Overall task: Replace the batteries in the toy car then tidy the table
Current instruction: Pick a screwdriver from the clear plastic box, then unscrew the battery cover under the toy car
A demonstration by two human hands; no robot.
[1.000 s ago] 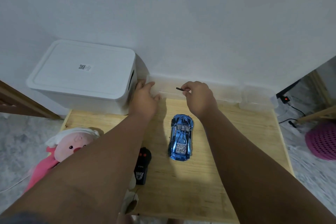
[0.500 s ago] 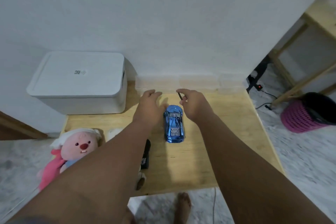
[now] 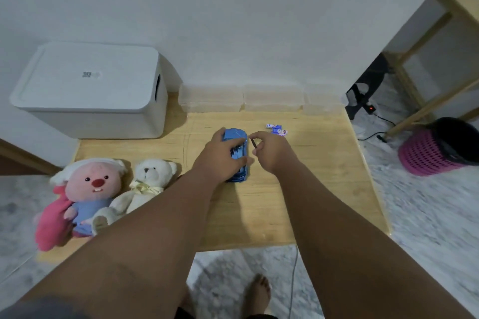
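Left hand [image 3: 223, 155] grips the glossy blue toy car [image 3: 234, 134] mid-table [image 3: 311, 176], towards the far edge.
From the left: a lidded white box [image 3: 90, 88] fills the far-left corner (shut, contents hidden). Beside the car the right hand [image 3: 272, 150] pinches a thin dark tool [image 3: 253, 144]. Batteries [image 3: 277, 129] lie just beyond, and clear tubs [image 3: 261, 98] line the far edge.

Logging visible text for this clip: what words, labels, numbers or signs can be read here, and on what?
No text is legible.
White storage box lid: sticker with a square code, print too blurred.
Batteries: coloured wrappers, lettering too small.
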